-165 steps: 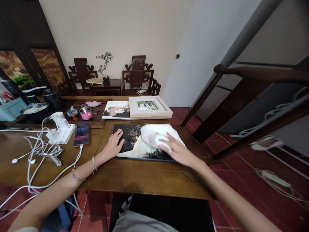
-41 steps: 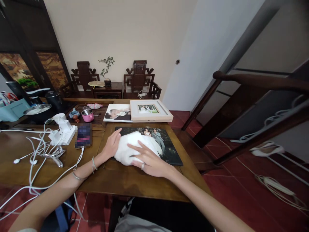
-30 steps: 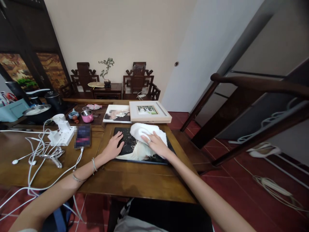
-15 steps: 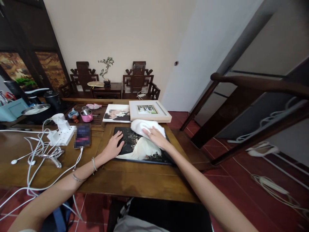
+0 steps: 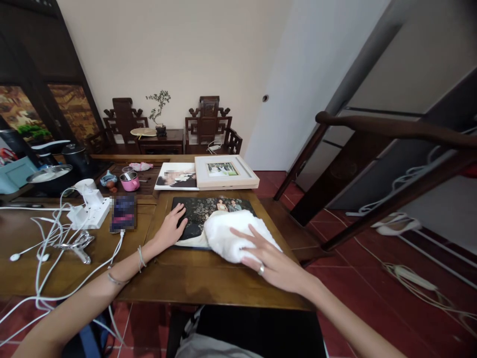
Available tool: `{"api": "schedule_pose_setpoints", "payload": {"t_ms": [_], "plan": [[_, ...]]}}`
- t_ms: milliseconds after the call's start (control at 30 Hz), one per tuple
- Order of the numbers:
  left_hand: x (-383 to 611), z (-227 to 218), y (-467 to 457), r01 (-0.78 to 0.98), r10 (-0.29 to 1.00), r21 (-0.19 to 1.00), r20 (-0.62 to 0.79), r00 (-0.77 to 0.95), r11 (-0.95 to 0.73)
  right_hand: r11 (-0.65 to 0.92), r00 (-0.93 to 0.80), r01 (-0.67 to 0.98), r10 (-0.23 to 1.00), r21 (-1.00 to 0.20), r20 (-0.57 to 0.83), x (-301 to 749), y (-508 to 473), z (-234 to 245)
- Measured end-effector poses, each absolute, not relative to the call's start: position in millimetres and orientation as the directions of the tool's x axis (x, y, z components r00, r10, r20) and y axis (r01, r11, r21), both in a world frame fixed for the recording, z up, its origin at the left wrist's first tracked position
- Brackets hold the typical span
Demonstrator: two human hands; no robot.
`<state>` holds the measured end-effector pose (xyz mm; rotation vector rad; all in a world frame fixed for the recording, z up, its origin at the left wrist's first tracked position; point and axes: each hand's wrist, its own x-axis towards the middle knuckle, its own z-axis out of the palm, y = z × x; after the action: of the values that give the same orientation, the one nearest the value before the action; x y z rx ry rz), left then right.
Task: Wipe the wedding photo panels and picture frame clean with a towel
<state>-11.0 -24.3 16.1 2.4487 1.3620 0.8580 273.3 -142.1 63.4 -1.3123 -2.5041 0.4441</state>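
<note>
A flat, dark photo panel (image 5: 197, 219) lies on the wooden table, its picture showing two people among blossoms and a white gown. My left hand (image 5: 172, 226) rests on the panel's left edge, fingers spread. Under my right hand (image 5: 266, 256) is a bunched white cloth (image 5: 227, 233), gripped and pressed against the panel's lower right part. That corner is hidden by the cloth and the hand. Just behind the panel, a pale box frame (image 5: 244, 179) with a small photo sits against another photo print (image 5: 175, 176).
To the left are a phone (image 5: 123, 213) on a charging cable, a white power strip (image 5: 95, 214), tangled white cables and a silver clip-like object (image 5: 78, 244). A pink cup (image 5: 129, 182) stands on the tea tray. A wooden chair (image 5: 335, 169) is close on the right.
My right hand has drawn the white cloth from the panel's far edge toward me and slightly right, uncovering the pictured people. My left hand keeps its place on the panel.
</note>
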Motion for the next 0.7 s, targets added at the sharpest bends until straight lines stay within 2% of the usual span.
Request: {"api": "schedule_pose_setpoints", "payload": {"t_ms": [133, 300, 367, 500, 700], "plan": [[-11.2, 19.0, -25.4, 0.706, 0.834, 0.45, 0.368, 0.412, -0.547, 0.491, -0.538, 0.733, 0.842, -0.471, 0.041, 283.3, -136.0, 64.4], [-11.6, 20.9, -25.6, 0.699, 0.838, 0.466, 0.367, 0.405, -0.542, 0.235, -0.283, 0.817, 0.959, -0.527, -0.011, 302.2, -56.5, 51.5], [-11.6, 21.3, -26.0, 0.697, 0.839, 0.473, 0.367, 0.401, -0.54, 0.187, -0.221, 0.829, 0.975, -0.527, -0.002, 305.3, -28.9, 47.6], [-11.0, 22.1, -27.5, 0.686, 0.839, 0.489, 0.384, 0.386, -0.539, 0.211, -0.217, 0.834, 0.975, -0.51, 0.048, 302.7, -7.2, 44.8], [-11.1, 21.1, -27.4, 0.688, 0.841, 0.489, 0.384, 0.382, -0.536, 0.352, -0.339, 0.817, 0.934, -0.457, 0.112, 295.7, -43.5, 49.0]]}}
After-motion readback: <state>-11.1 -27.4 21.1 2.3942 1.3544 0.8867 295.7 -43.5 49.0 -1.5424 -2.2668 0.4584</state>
